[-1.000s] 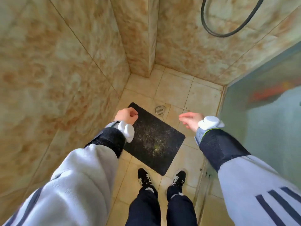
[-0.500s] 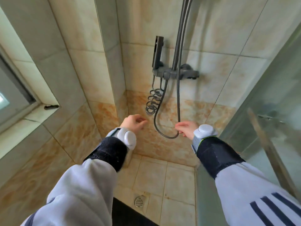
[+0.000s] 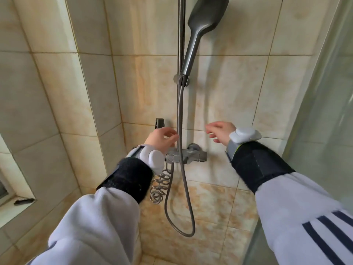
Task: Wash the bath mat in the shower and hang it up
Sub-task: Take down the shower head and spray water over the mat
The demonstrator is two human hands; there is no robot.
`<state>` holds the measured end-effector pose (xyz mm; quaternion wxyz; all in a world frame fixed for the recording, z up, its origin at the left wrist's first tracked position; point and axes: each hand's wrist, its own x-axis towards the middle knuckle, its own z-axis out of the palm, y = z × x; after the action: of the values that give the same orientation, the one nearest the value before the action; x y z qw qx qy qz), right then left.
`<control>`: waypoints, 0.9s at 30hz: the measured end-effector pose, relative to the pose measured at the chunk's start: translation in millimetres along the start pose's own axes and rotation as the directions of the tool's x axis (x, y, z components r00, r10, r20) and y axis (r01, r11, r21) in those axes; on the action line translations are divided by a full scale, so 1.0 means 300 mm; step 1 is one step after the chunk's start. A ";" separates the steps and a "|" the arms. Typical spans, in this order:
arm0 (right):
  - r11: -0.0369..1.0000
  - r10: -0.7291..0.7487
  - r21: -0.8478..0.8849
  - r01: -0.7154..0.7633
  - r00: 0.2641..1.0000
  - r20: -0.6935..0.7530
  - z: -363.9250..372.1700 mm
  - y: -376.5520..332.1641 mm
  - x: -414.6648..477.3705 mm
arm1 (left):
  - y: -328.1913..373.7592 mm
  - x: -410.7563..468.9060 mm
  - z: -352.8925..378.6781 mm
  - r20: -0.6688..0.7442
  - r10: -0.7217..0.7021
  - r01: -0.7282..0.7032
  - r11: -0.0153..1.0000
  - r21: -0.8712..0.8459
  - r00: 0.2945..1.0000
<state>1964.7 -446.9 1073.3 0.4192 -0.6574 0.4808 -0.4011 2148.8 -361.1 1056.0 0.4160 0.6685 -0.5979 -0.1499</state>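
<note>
The bath mat is out of view. A dark grey shower head (image 3: 207, 18) sits in its holder (image 3: 181, 79) on the vertical rail, and its hose (image 3: 179, 188) hangs down in a loop. Below it is the metal mixer tap (image 3: 188, 155) on the tiled wall. My left hand (image 3: 162, 139) is raised just left of the hose and above the tap, fingers curled and apart, holding nothing. My right hand (image 3: 220, 131) hovers to the right of the hose, fingers spread, empty.
A small black spray nozzle (image 3: 160, 122) sits on the wall above the tap, with a coiled metal hose (image 3: 159, 186) under it. A glass shower screen (image 3: 324, 121) closes the right side. A window ledge (image 3: 17, 199) is at lower left.
The view has tilted up from the floor and mat to the shower fittings. Both hands have risen from near the mat to the level of the tap and hose.
</note>
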 end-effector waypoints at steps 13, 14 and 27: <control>0.956 -0.292 -0.053 0.287 0.947 -0.138 0.084 -0.350 0.443 | 0.048 0.461 0.001 -0.086 -0.054 0.062 0.993 0.101 0.995; 0.948 -0.319 -0.057 0.314 0.937 -0.143 0.090 -0.362 0.463 | 0.046 0.481 -0.001 -0.065 -0.046 0.053 0.994 0.098 0.997; 0.858 -0.503 -0.198 0.473 0.852 -0.146 0.090 -0.435 0.506 | 0.049 0.542 -0.042 0.035 0.090 -0.089 0.996 -0.031 0.995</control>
<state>2061.1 -565.1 1205.6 0.2024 -0.7466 0.3657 -0.5176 2186.7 -505.8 1122.9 0.4212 0.6318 -0.6327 -0.1522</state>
